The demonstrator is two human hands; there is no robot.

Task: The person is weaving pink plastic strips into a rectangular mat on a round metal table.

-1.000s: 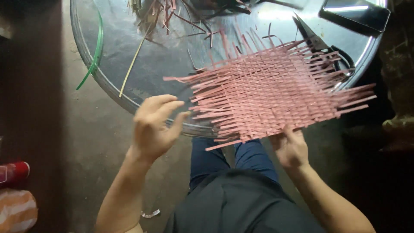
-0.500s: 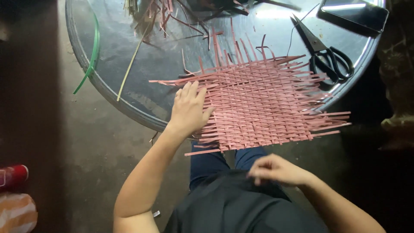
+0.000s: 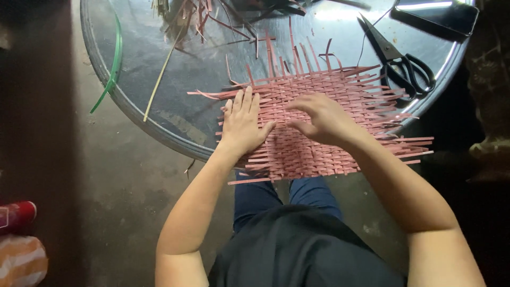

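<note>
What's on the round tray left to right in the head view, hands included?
Green strip → pale stick → left hand → right hand → black scissors; both hands rest on the pink woven mat.

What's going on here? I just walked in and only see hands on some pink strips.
A person seated at a round metal table is working on a flat woven mat of pink strips, part of which overhangs the table's near edge. The left hand lies flat on the mat's left side, fingers spread. The right hand rests near the middle with curled fingers. Loose strip ends stick out all round. Black scissors, a dark phone and spare strips lie farther back.
</note>
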